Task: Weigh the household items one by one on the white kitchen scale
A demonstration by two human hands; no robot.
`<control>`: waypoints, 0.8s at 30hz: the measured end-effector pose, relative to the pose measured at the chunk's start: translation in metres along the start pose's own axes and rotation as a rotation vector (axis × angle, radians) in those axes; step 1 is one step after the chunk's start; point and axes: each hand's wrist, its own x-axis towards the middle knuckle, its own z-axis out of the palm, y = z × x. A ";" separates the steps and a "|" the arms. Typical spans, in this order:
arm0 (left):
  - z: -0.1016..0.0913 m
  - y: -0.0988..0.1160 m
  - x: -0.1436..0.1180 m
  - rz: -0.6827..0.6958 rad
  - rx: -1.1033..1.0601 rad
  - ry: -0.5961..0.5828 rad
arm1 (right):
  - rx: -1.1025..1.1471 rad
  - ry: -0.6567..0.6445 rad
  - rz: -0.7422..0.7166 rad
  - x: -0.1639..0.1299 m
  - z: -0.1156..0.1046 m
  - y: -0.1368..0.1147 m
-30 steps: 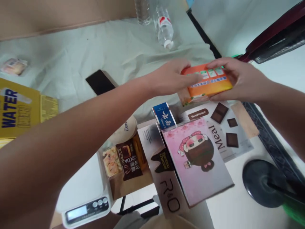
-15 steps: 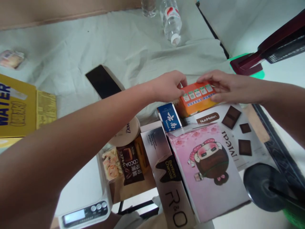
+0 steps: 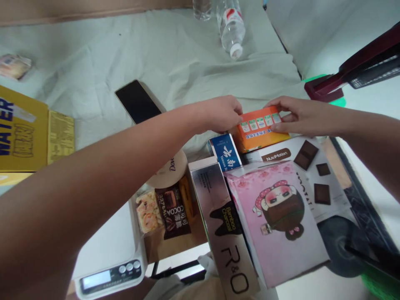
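Note:
An orange box with small green and blue labels rests at the far end of a packed group of items. My left hand grips its left end and my right hand holds its right end with the fingers over the top edge. Just below it stand a small blue box and a white NutriMotion meal box printed with chocolate squares. A pink box with a cartoon girl and a long silver R&O box lie nearer to me.
A white kitchen scale sits at the lower left beside a cocoa snack pack and a round Dove tin. A black phone, a yellow carton and a water bottle lie on the pale cloth. A black disc is at the right.
Both hands brought the orange box down and toward me from above the cloth, until it rests against the other boxes. The view shifted slightly.

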 end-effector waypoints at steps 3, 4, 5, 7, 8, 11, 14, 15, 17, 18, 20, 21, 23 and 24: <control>-0.002 -0.001 -0.001 -0.003 0.024 0.001 | -0.057 -0.202 0.171 0.004 -0.003 -0.007; -0.002 -0.001 -0.002 -0.003 0.027 0.000 | -0.066 -0.194 0.168 0.005 -0.003 -0.008; -0.003 -0.001 -0.003 -0.002 0.033 0.003 | -0.079 -0.164 0.154 0.006 -0.003 -0.009; -0.004 0.001 -0.006 -0.010 0.066 0.051 | -0.105 -0.080 0.114 0.004 -0.001 -0.012; -0.005 0.002 -0.008 -0.017 0.092 0.095 | -0.107 -0.030 0.092 0.000 -0.001 -0.014; -0.008 0.009 -0.021 -0.005 0.146 0.195 | -0.045 0.148 0.036 -0.026 0.000 -0.021; -0.011 0.020 -0.043 0.051 0.158 0.227 | 0.037 0.361 -0.052 -0.073 0.002 -0.027; -0.012 0.025 -0.053 0.068 0.158 0.236 | 0.065 0.425 -0.104 -0.093 0.005 -0.028; -0.012 0.033 -0.078 0.107 0.161 0.265 | 0.175 0.536 -0.236 -0.135 0.013 -0.029; -0.011 0.037 -0.093 0.131 0.158 0.272 | 0.243 0.550 -0.253 -0.157 0.019 -0.030; -0.009 0.042 -0.128 0.169 0.122 0.255 | 0.422 0.532 -0.314 -0.197 0.034 -0.033; -0.008 0.043 -0.148 0.176 0.098 0.231 | 0.502 0.556 -0.319 -0.214 0.044 -0.037; -0.005 0.040 -0.190 0.167 0.067 0.161 | 0.644 0.630 -0.346 -0.242 0.065 -0.048; -0.004 0.036 -0.212 0.162 0.089 0.131 | 0.691 0.655 -0.368 -0.252 0.076 -0.056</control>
